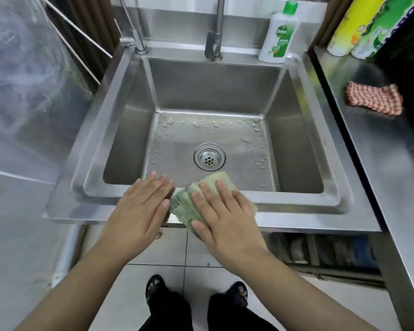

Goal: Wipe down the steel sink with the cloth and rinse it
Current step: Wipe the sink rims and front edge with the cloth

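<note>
R hand [227, 220] flat on cloth [182, 204], sink [296, 206] rim | soap btl [279, 37] rear | rag [374, 99] right

Even indoor light, soft glare on sink [120, 130], wide-angle warp at edges.

1. Pale tiled floor [163, 252], dark grout lines
2. Shiny steel counter [368, 139] runs along the right
3. Clear plastic sheet [22, 68] hangs at left
4. Brown ribbed wall [93, 15] behind, steel splashback [177, 22] below it
</note>
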